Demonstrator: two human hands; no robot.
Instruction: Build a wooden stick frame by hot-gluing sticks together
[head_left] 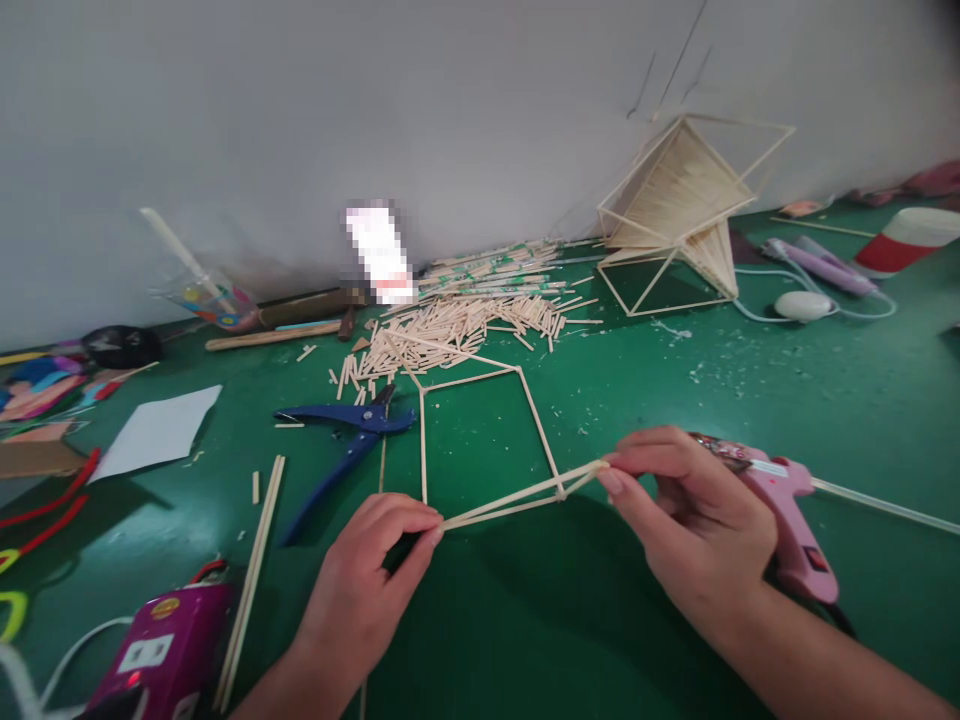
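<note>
A frame of thin wooden sticks (pixel 424 440) stands on the green table between my hands, joined at its corners. My left hand (pixel 375 560) pinches its near left corner. At the near right, my right hand (pixel 686 500) pinches the tip where sticks meet, beyond the near right corner. One stick (pixel 517 492) runs slantwise from my left fingertips to my right ones. Just behind my right hand lies a pink glue gun (pixel 787 520) with a clear glue stick (pixel 885 505) in its back. Blue cutters (pixel 352 420) rest open left of the frame.
Many short cut sticks (pixel 465 330) are heaped by the wall, near a blurred phone (pixel 381 255). A finished-looking stick structure (pixel 675 200) stands at the back right. Long sticks (pixel 251 580) and a purple power box (pixel 161 650) lie at the left, with white paper (pixel 157 430) behind.
</note>
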